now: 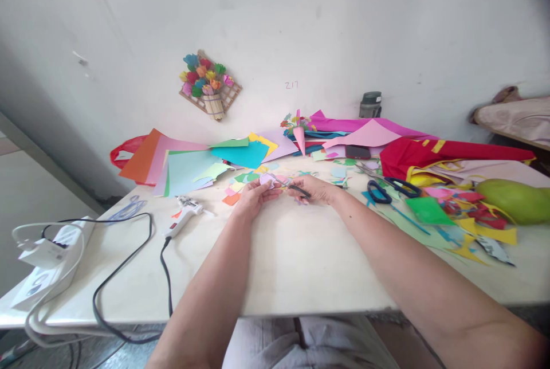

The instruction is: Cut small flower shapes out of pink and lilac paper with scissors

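Observation:
Near the middle of the pale table [309,266], my left hand [254,196] pinches a small lilac paper piece [267,180]. Just right of it, my right hand [313,188] is closed around the dark handles of small scissors [299,190]. Their blades point left and touch or nearly touch the paper; the exact contact is too small to tell. Small coloured paper scraps [236,188] lie just beyond and left of my hands.
A white glue gun [184,217] with a black cable and a power strip [51,266] are at left. Coloured sheets [243,154] lie along the back. Larger scissors [393,187], scraps and a green fruit-like object [511,200] are at right.

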### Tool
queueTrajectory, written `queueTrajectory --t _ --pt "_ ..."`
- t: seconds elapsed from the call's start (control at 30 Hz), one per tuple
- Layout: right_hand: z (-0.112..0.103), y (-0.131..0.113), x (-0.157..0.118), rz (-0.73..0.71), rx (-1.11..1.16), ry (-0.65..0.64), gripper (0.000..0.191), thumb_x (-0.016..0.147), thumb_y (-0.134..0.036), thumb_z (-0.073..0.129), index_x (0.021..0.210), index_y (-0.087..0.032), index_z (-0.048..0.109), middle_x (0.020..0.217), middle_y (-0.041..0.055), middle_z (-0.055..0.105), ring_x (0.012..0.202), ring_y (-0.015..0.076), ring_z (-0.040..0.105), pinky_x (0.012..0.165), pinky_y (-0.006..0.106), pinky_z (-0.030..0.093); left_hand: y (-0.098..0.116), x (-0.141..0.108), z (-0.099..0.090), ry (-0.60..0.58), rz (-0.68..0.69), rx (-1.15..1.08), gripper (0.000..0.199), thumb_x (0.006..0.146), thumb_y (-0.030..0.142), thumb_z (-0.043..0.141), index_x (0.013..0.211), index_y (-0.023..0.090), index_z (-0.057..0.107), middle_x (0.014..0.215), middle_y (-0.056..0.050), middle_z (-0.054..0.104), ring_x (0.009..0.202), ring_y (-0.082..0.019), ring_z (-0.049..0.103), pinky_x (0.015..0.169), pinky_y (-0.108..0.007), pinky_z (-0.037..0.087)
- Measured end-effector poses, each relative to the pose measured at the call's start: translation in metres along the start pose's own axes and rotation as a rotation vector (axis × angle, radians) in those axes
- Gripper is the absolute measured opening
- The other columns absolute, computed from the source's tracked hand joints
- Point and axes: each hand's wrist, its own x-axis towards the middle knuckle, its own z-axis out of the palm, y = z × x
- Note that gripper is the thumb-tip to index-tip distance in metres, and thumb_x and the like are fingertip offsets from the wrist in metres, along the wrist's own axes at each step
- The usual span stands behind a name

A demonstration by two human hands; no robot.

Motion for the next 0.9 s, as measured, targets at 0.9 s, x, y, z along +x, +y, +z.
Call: queueTrajectory --t 0.9 --pt "-0.002 -0.0059 -0.0058 0.025 -0.061 -0.056 0.023 0.076 -0.028 0.071 0.065 -0.014 0.056 0.046 -0.0038 0.052 0.034 0.0032 0.037 0.034 0.016 0.026 0.0016 -0.0009 0.0003 0.019 -0.015 0.027 0.016 0.071 0.021 0.077 0.08 0.01 0.068 0.078 -0.009 0.074 0.063 -0.018 0.071 0.062 -0.026 0.059"
